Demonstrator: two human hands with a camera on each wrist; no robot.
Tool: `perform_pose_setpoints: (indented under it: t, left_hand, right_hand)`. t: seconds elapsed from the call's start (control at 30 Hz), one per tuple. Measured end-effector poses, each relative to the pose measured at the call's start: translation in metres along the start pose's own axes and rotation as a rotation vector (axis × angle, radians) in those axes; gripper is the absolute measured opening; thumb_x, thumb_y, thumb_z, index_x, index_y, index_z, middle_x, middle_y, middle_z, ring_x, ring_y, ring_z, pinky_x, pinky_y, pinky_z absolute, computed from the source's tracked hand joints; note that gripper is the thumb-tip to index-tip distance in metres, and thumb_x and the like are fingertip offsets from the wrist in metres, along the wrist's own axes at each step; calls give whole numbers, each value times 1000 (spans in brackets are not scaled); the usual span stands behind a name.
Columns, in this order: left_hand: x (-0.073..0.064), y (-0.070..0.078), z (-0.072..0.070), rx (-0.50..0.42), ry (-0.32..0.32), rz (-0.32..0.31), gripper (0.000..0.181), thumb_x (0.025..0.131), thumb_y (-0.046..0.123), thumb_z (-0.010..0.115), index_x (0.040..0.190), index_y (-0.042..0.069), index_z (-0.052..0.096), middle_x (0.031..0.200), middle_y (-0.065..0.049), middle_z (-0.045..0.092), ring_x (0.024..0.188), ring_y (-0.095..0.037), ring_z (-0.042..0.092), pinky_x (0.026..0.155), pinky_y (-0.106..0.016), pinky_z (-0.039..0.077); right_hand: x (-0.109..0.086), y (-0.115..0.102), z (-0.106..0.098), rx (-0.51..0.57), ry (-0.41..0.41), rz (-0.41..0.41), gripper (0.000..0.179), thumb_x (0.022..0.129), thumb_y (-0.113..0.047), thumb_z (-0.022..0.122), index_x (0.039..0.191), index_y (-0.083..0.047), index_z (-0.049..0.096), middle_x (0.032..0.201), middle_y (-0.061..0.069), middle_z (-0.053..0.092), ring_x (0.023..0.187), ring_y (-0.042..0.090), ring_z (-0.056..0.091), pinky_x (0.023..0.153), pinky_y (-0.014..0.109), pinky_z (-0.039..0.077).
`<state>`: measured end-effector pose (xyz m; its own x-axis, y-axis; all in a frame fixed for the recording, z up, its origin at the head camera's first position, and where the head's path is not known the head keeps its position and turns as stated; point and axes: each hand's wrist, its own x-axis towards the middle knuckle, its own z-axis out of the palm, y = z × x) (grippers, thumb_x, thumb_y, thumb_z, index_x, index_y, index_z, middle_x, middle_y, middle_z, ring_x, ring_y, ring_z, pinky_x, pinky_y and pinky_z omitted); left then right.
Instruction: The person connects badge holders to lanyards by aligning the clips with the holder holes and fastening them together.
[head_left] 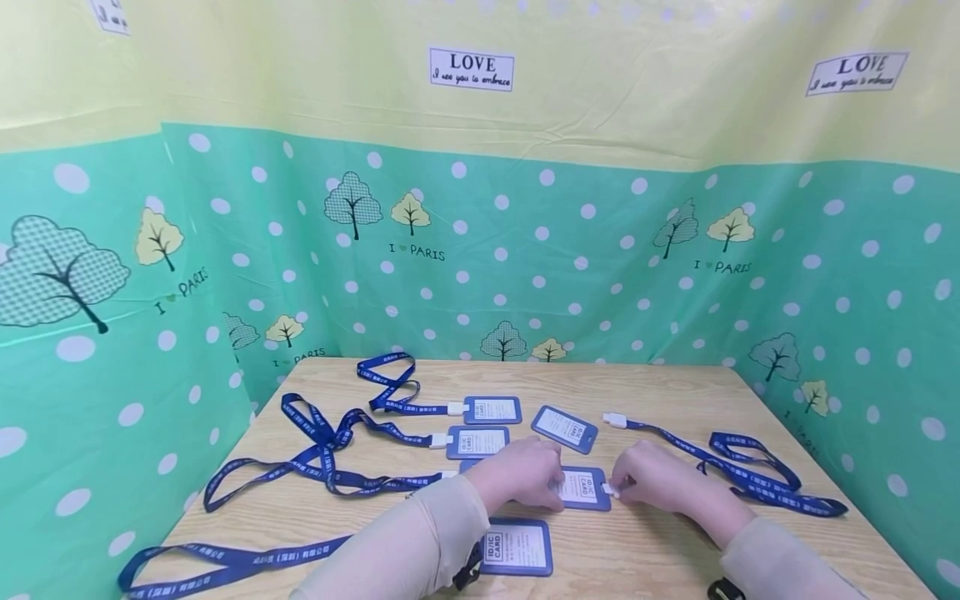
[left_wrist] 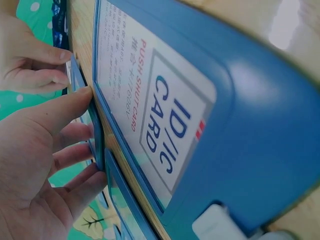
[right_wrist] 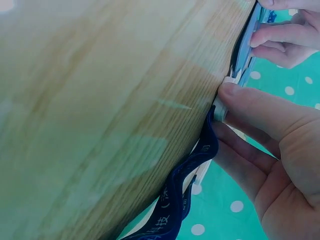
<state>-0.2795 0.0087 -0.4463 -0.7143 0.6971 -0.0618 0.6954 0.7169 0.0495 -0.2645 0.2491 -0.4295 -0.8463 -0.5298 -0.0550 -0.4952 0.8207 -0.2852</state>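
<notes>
In the head view my left hand (head_left: 517, 475) grips a blue ID badge holder (head_left: 587, 488) by its edges, thumb on the near side. The left wrist view shows the thumb and fingertips of the left hand (left_wrist: 45, 145) on the holder's rim (left_wrist: 96, 135). My right hand (head_left: 651, 477) pinches a white plastic lanyard clip (head_left: 609, 490) at the holder's right end. From that clip (right_wrist: 221, 107), a dark blue printed strap (right_wrist: 200, 150) trails along the table below the right hand (right_wrist: 275, 145).
One loose badge holder (head_left: 566, 428) lies behind the hands. A lanyard with a white clip (head_left: 615, 420) is at right. Badge holders with lanyards attached, like the back one (head_left: 492, 410), lie left of centre; another holder (head_left: 516, 547) is near the front. Curtains stand round the table (head_left: 630, 550).
</notes>
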Motion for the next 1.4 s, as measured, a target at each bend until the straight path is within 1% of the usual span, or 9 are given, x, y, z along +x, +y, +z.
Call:
perform_pose_setpoints:
  t: [0.2, 0.33, 0.4, 0.6, 0.77, 1.0, 1.2, 1.4]
  left_hand:
    - [-1, 1, 0, 0, -1, -3, 35, 82, 52, 81, 110, 32, 80, 103, 13, 59, 89, -5, 51, 86, -24, 48]
    - [-1, 0, 0, -6, -4, -5, 35, 82, 53, 81, 110, 32, 80, 106, 13, 60, 91, -5, 52, 88, -26, 48]
    - [-1, 0, 0, -6, -3, -6, 35, 81, 53, 82, 110, 33, 79, 106, 13, 60, 91, -5, 52, 88, -26, 48]
    - [0, 0, 0, -13, -4, -14, 35, 81, 52, 82, 110, 33, 80, 103, 13, 59, 89, -6, 51, 85, -25, 48]
    - [0, 1, 0, -13, -4, -20, 35, 81, 52, 82, 110, 33, 80, 103, 13, 59, 88, -5, 51, 85, -24, 48]
    - [0, 1, -1, -11, -5, -15, 35, 81, 52, 82, 110, 32, 80, 102, 13, 58, 88, -6, 51, 86, -25, 48]
    - [0, 0, -1, -16, -7, -22, 35, 81, 53, 82, 110, 33, 79, 106, 13, 60, 92, -6, 54, 89, -26, 49]
    - [0, -1, 2, -14, -5, -26, 35, 81, 53, 82, 110, 33, 79, 106, 13, 60, 92, -6, 53, 89, -26, 49]
  right_hand:
    - [1, 2, 1, -6, 2, -14, 19, 76, -8, 86, 90, -20, 81, 88, -8, 74, 83, 11, 69, 76, 37, 59]
    - [2, 3, 2, -5, 4, -26, 19, 77, -7, 86, 90, -20, 81, 87, -9, 74, 82, 10, 69, 74, 35, 59]
    - [1, 4, 2, -12, 4, -25, 19, 77, -7, 86, 90, -21, 81, 87, -10, 74, 82, 9, 69, 74, 33, 59]
    - [1, 3, 1, -5, 13, -34, 20, 76, -6, 86, 90, -20, 81, 87, -8, 74, 83, 11, 70, 74, 34, 59]
    - [2, 2, 2, -2, 18, -23, 20, 76, -6, 86, 91, -19, 81, 89, -6, 75, 84, 13, 71, 75, 34, 60]
    - [3, -1, 2, 0, 10, 14, 20, 76, -7, 86, 90, -20, 81, 89, -6, 75, 84, 14, 71, 76, 36, 60]
    - [3, -1, 2, -3, 18, 23, 20, 76, -6, 86, 90, -20, 81, 89, -5, 76, 85, 15, 71, 76, 36, 60]
    - [4, -2, 4, -17, 34, 29, 20, 76, -7, 86, 90, -20, 81, 89, -4, 76, 85, 15, 71, 76, 36, 60]
